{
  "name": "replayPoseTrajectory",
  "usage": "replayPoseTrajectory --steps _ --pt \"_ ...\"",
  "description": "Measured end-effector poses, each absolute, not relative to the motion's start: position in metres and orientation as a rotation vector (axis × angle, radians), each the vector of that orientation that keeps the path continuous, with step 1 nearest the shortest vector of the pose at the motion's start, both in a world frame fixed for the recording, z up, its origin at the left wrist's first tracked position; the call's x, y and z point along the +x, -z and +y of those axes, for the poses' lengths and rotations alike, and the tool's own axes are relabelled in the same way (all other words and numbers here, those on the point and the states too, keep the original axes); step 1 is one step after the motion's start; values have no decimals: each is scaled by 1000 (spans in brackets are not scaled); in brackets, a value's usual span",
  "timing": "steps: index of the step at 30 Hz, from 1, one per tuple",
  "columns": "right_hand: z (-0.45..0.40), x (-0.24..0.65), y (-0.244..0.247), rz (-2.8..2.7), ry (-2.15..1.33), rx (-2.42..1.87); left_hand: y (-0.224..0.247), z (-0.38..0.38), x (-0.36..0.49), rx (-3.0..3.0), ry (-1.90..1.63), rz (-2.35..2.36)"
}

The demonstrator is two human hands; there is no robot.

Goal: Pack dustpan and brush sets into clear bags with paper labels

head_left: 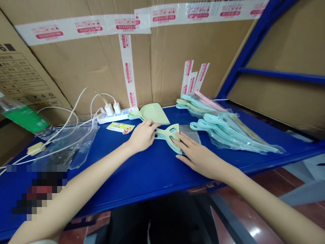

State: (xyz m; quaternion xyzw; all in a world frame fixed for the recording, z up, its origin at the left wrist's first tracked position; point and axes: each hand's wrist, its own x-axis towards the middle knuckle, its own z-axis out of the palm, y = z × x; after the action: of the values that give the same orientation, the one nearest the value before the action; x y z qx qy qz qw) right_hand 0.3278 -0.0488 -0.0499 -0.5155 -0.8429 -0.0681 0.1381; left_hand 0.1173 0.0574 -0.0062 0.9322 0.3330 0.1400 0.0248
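Two stacked hand brushes [167, 133], a light green one over a light blue one, lie on the blue shelf with grey bristles [191, 132] pointing right. My left hand [142, 135] is closed around their handle end. With its fingers on the green head and its thumb at the near edge, my right hand [196, 154] grips the brush heads. Just behind my left hand rests a light green dustpan [155, 113], a light blue edge showing beneath it. To the right is a pile of light blue brushes or dustpans in clear plastic bags [228, 132]; their exact kind is hard to tell.
Behind stand a white power strip [115, 116] with chargers and loose white cables, and a small yellow-green packet [120, 127]. A green-labelled bottle [27, 118] leans at the left near a clear plastic bag [83, 145]. Cardboard [101, 67] and a blue frame post [243, 51] border the shelf.
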Motion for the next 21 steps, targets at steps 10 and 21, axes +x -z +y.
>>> replayPoseTrajectory --steps 10,21 --pt "-50 325 45 -2247 348 -1414 -7 104 132 3113 -143 1011" --pt "-45 327 46 -2067 289 -1401 -15 95 123 3244 -249 1055"
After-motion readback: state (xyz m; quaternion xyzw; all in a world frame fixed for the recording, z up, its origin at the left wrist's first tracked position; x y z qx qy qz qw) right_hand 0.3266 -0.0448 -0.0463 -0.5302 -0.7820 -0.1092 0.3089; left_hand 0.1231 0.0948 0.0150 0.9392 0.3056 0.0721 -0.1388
